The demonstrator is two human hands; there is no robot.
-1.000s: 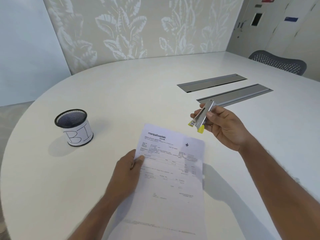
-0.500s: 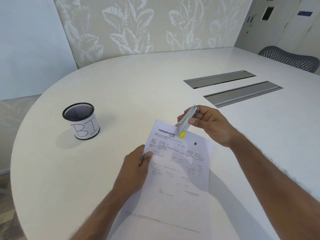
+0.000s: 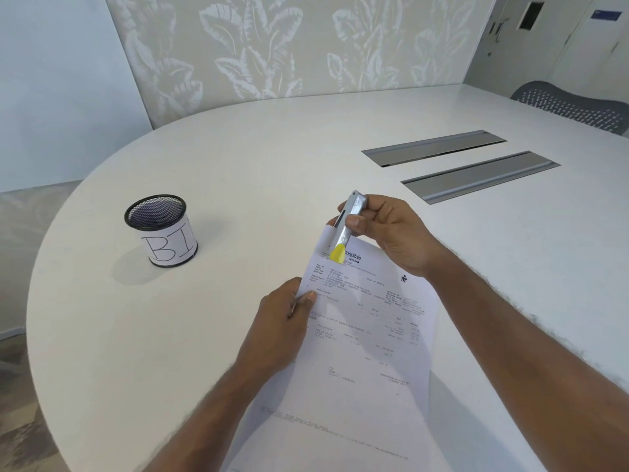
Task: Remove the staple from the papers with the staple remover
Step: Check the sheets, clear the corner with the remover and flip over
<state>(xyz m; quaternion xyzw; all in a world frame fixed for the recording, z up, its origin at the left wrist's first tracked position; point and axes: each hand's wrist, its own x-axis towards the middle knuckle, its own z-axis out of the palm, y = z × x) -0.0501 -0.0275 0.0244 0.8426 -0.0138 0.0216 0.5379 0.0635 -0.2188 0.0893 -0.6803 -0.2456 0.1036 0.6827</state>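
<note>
Room: a leaf-patterned wall (image 3: 272,46) stands behind the table, and a grey mesh chair (image 3: 575,107) is tucked in at the far right.
Table (image 3: 238,172): wide, white, smooth and rounded. I judge paper would slide on it easily. Two metal cable flaps (image 3: 434,148) are set into it, well apart from my work.
Papers (image 3: 367,352): printed sheets in front of me, the near end lying on the table and the far corner lifted. They look light, floppy and easy to tear, so I judge they are best held close to the stapled corner.
Mesh cup (image 3: 160,229): black, with a paper label, off to my left and apart from everything.
Left hand (image 3: 282,328): pinches the left edge of the papers, thumb on top, below the far corner.
Right hand (image 3: 391,233): curled round the staple remover, thumb pressed on its side.
Staple remover (image 3: 345,229): a slim metal bar, stiff and light, held by its upper half. Its yellow tip (image 3: 337,253) points down onto the papers' top left corner.
Staple: I cannot see it. I judge it sits under that tip.
Risk: prying hard could rip the corner.
</note>
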